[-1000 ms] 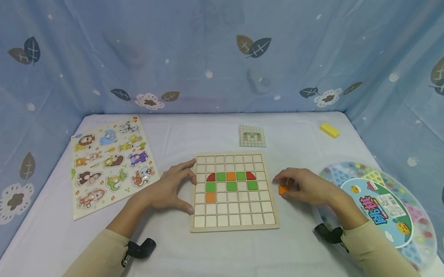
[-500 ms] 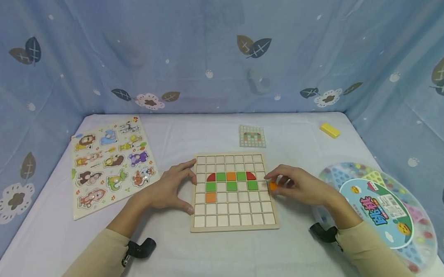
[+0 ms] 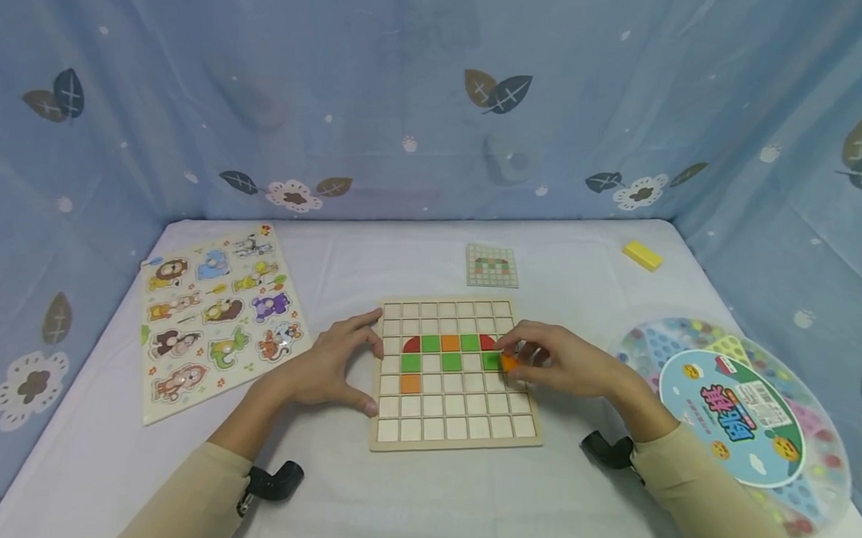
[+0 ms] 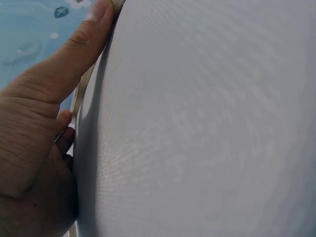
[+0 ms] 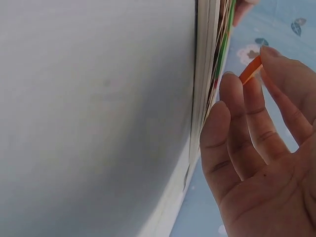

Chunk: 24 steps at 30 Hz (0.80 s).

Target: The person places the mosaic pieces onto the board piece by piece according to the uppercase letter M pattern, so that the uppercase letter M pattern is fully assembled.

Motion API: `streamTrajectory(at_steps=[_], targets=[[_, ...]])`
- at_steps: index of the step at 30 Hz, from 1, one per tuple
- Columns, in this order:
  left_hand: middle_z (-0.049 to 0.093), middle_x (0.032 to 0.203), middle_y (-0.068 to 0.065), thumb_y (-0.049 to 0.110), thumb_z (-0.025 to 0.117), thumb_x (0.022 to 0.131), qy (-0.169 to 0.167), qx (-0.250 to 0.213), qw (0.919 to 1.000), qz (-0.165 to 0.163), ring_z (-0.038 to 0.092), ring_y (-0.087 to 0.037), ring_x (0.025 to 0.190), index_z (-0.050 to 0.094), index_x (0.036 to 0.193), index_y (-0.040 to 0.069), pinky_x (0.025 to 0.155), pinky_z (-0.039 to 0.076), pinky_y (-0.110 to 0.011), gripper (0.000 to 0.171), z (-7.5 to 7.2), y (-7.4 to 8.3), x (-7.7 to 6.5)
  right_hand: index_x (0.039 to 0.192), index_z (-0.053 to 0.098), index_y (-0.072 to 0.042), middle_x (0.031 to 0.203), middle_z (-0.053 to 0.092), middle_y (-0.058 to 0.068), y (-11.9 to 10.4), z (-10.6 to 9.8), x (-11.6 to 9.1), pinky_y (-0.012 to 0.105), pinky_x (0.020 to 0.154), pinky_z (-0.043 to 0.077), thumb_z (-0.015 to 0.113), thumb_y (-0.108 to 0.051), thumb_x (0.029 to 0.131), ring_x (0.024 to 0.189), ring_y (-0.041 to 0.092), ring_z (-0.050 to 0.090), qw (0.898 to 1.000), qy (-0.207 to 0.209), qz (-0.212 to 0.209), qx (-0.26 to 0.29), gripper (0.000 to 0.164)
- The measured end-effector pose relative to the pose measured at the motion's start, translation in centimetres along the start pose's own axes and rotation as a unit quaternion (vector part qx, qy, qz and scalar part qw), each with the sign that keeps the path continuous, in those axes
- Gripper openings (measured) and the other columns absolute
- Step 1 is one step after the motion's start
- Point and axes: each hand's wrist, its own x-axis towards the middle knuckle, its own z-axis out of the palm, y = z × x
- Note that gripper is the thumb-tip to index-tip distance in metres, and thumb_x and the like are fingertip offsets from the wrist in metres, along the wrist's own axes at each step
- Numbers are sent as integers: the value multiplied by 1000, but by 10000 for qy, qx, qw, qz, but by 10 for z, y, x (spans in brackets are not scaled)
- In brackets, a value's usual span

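Note:
A square wooden grid board lies on the table, with red, green and orange tiles in several of its cells. On the left, my left hand rests on the table, its thumb and forefinger spread and touching the board's left edge. My right hand pinches an orange tile between thumb and fingers over the board's right side, beside a green tile. From the right wrist, this orange tile is seen edge-on at the fingertips. The cell under it is hidden.
Behind the board lies a small pattern card. An animal puzzle board is at the left. A round game box sits by the right forearm, and a yellow block lies at the back right.
My right hand has carried the orange tile leftward from the table beside the board to over its right-hand cells. The left hand has stayed at the board's edge.

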Motion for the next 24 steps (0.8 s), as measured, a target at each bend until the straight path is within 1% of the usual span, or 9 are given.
streamTrajectory(at_steps=[4,8,12,15,20,24], targets=[[14,173,-2,67,91,57,3,-3,10000,20,17,-38,156,54,114,33,119,16,-68,76,0,0,1,130,63,-11,114,66,-3,-3,2,3,33,85,58,76,-13,94,98,19,62,10000,-58,-43,0,39],[15,172,-3,66,91,57,14,2,10000,17,17,-38,156,54,114,32,119,16,-69,76,0,2,1,131,63,-10,116,67,-2,-5,4,7,32,85,57,75,-11,94,98,19,63,9998,-125,-131,24,39],[16,172,-3,64,92,57,36,-13,10000,14,20,-37,155,55,114,31,119,16,-68,75,0,4,0,130,63,-8,117,67,0,-6,7,9,31,84,57,75,-9,93,98,18,63,9997,-165,-199,55,39],[17,172,-4,62,93,57,56,-27,10000,21,22,-36,154,56,114,30,119,17,-67,75,-1,5,0,129,64,-8,114,67,-1,-7,9,11,31,81,58,76,-8,92,95,18,64,9994,-172,-285,13,39],[17,172,-4,62,93,57,55,-20,10000,21,22,-37,154,56,114,30,119,17,-67,75,-1,4,-1,125,65,-9,107,65,-3,-9,12,13,29,76,56,77,-9,91,89,17,61,9988,-212,-390,-182,36],[16,172,-4,62,93,57,30,-47,10000,-5,19,-37,155,56,114,30,120,15,-68,75,-1,5,-1,124,66,-9,107,65,-3,-11,14,16,29,75,55,78,-12,91,88,18,60,9980,-247,-403,-415,35]])
